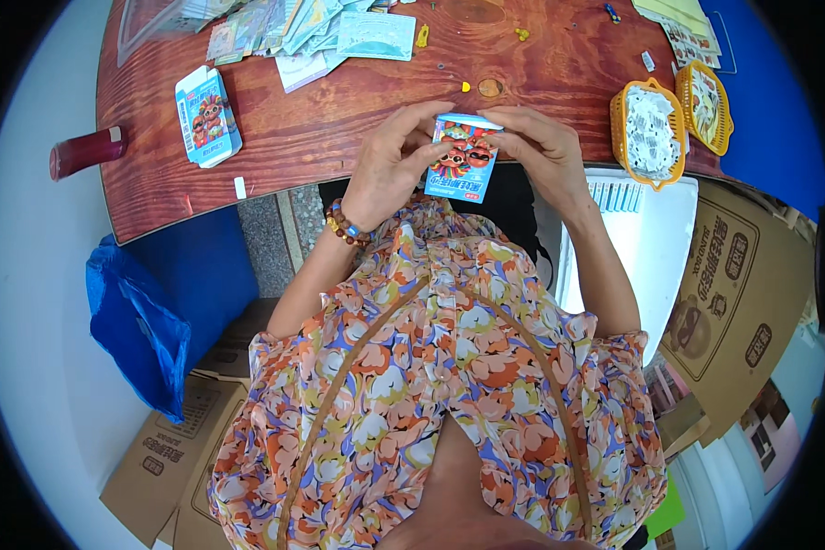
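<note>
Between my two hands, at the table's near edge, is a small blue cardboard box (461, 172) printed with colourful cartoon figures. My left hand (396, 156) grips its left side, the thumb lying on the printed face. On the other side my right hand (543, 151) holds the upper right edge with thumb and fingers. The fingers behind the box are partly hidden. A similar blue box (207, 117) lies on the table to the left, its end flap sticking out. Just beyond my hands sits a tiny yellow piece (466, 87).
Loose printed packets (312, 32) are heaped at the far left beside a clear plastic bin (147, 27). Two yellow baskets, one with white packets (651, 133), stand at the right. A dark red cylinder (87, 153) is at the left edge. Below are a blue bag (142, 321) and cardboard cartons (742, 293).
</note>
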{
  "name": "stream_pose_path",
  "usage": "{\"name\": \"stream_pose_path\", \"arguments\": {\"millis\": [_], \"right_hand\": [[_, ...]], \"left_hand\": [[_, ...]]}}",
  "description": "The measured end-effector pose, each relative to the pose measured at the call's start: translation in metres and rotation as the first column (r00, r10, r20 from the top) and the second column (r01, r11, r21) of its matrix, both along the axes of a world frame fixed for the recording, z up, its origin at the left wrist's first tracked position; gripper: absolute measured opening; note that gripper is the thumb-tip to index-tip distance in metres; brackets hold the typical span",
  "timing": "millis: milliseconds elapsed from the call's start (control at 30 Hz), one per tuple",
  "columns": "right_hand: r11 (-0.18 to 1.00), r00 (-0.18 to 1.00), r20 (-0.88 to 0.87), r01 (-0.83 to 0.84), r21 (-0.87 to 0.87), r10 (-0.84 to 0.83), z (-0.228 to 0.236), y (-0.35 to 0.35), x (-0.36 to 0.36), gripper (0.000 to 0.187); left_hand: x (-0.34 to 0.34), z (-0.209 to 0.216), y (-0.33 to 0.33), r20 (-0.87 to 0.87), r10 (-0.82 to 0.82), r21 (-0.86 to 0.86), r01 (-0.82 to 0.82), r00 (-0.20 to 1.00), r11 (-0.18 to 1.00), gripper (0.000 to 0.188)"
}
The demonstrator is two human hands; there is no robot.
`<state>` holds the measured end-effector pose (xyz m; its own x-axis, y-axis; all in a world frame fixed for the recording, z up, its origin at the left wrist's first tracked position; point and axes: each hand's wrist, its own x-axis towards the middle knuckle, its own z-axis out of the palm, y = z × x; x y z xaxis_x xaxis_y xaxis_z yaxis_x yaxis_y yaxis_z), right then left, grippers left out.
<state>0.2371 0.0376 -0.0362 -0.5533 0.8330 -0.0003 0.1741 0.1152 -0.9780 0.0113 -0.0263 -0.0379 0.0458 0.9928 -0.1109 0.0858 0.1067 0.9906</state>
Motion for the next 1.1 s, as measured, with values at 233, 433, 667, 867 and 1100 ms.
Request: {"name": "stream_pose_path", "arguments": {"millis": [233, 433, 667, 867, 1100], "right_hand": [[0.936, 0.980, -0.200, -0.059, -0.347, -0.012, 0.012, 0.005, 0.004, 0.027], [0.906, 0.987, -0.155, -0.110, -0.408, 0.050, 0.023, 0.013, 0.005, 0.027], [0.944, 0.997, -0.071, -0.041, -0.326, 0.019, 0.021, 0.005, 0.006, 0.024], [0.998, 0.989, 0.149, -0.019, 0.053, 0.011, 0.029, -0.007, 0.002, 0.026], [0.912, 0.978, 0.188, 0.003, 0.410, -0.088, 0.022, -0.025, -0.002, 0.029]], "left_hand": [[-0.002, -0.001, 0.002, -0.034, -0.062, 0.103, 0.065, 0.998, 0.993, 0.049], [-0.004, 0.005, 0.001, -0.007, -0.076, 0.067, 0.076, 0.997, 0.995, 0.051], [-0.004, 0.011, 0.002, -0.127, -0.130, 0.087, 0.141, 0.983, 0.986, 0.049], [0.003, 0.009, -0.002, -0.062, -0.053, 0.048, 0.056, 0.997, 0.997, 0.049], [0.003, 0.001, -0.005, 0.096, -0.047, -0.007, 0.048, 0.994, 0.999, 0.051]]}}
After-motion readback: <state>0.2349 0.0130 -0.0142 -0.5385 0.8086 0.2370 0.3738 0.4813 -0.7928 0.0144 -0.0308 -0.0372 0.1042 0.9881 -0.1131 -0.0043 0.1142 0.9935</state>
